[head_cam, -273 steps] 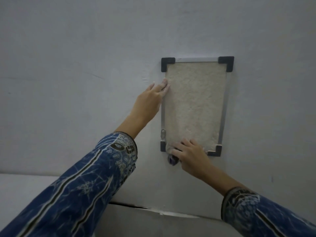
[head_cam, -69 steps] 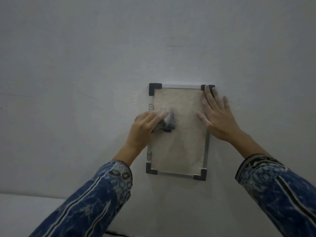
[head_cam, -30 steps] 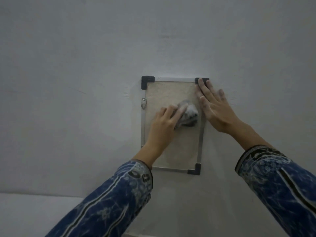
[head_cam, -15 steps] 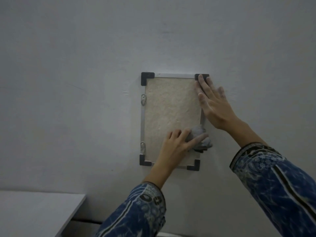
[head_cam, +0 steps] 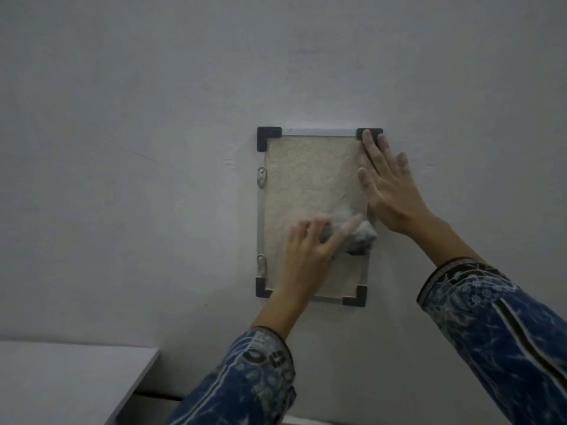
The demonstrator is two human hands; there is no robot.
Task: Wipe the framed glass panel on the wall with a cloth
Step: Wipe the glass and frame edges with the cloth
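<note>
Left grip (head_cam: 310, 243), fingers seemingly flat (blurry), presses the soft wadded cloth (head_cam: 359, 238) under it onto the fragile-looking glass panel (head_cam: 310, 173), so palm it gently, while the right grip (head_cam: 387, 191) just above lies open-palmed on the frame (head_cam: 364, 271) edge.

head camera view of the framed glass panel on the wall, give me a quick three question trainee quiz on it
1. True or false: the flat right hand holds the crumpled grey cloth.
2. Where on the silver-framed, black-cornered glass panel is the cloth? A) top left corner B) lower right, by the right edge C) bottom left corner
3. Which frame edge, as seen, carries the two small metal clips?
Key: 1 false: the left hand presses it, while the right hand rests flat on the frame's right edge. 2 B. 3 the left edge.
</note>
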